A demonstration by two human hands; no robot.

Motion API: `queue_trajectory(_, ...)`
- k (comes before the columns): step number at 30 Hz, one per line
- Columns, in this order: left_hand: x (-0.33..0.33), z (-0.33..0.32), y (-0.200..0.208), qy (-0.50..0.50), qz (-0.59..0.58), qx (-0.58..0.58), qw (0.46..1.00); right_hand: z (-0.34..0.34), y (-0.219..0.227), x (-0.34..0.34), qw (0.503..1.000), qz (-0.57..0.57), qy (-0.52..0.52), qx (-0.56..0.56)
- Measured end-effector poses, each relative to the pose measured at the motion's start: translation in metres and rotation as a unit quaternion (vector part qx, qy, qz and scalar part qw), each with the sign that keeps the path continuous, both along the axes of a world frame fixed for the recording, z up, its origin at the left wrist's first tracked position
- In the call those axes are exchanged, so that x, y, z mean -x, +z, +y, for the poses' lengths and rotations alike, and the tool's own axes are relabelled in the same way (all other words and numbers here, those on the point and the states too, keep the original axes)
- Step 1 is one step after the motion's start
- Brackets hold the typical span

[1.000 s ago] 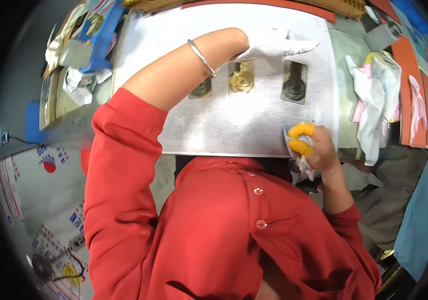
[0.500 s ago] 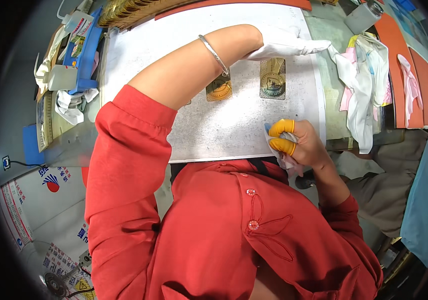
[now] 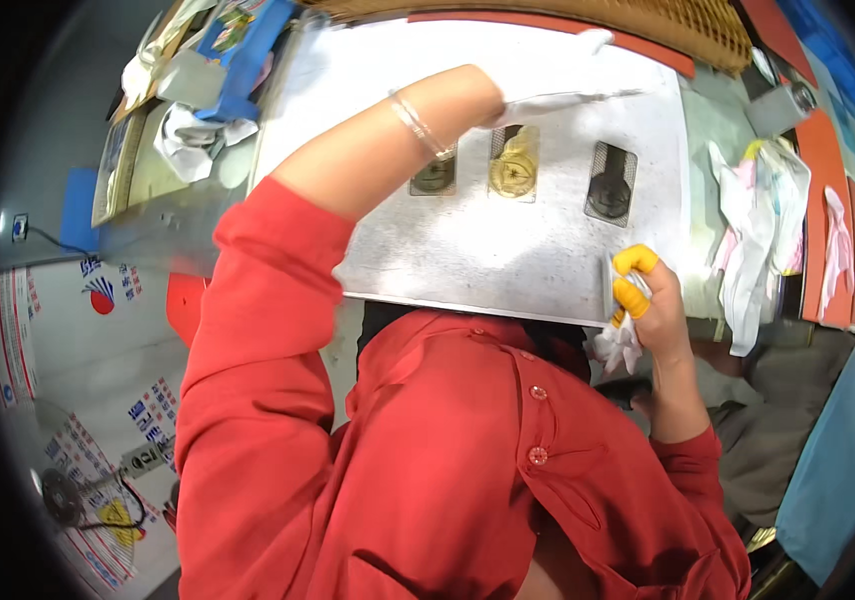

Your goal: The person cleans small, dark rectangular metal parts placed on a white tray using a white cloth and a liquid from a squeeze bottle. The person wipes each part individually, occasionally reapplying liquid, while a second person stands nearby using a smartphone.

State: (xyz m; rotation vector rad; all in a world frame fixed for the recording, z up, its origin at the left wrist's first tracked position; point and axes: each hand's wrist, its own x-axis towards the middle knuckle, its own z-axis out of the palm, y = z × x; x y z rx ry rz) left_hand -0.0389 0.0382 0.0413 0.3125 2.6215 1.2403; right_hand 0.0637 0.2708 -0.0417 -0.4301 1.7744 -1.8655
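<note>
My left hand [image 3: 558, 78], in a white glove, reaches across over the far part of a white sheet [image 3: 508, 270]. Motion smears its fingers, and they blend into the sheet, so its grip is unclear. Below it lie three small rectangular metal plates with round emblems: one partly behind my wrist [image 3: 435, 175], a gold one [image 3: 514, 172] and a dark one [image 3: 610, 190]. At the sheet's near right edge, my right hand [image 3: 653, 300] wears yellow finger cots on thumb and forefinger. It is closed on a crumpled white cloth [image 3: 618, 345]; a thin pale edge shows beside the fingertips.
White and pink cloths [image 3: 753, 230] lie to the right, near orange boards [image 3: 828, 150] and a translucent bottle [image 3: 780, 108]. A blue tray [image 3: 251, 75] and a white rag [image 3: 193, 140] are at far left. A ridged gold-brown stack [image 3: 588, 22] runs along the back.
The view has swung to the right, so the plates sit further from my left wrist's edge. My left hand has moved left over the sheet. My right hand keeps its cloth.
</note>
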Motion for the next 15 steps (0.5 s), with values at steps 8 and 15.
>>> queue_trajectory(8, -0.14, -0.197, 0.032, 0.336, 0.191, -0.234, 0.892, -0.088, 0.081, 0.053, 0.987, 0.015, 0.057, 0.149)
queue_trajectory(15, -0.155, -0.339, -0.011, 0.496, 0.391, -0.123, 0.766, -0.318, 0.14, 0.105, 0.944, -0.039, 0.163, 0.283)
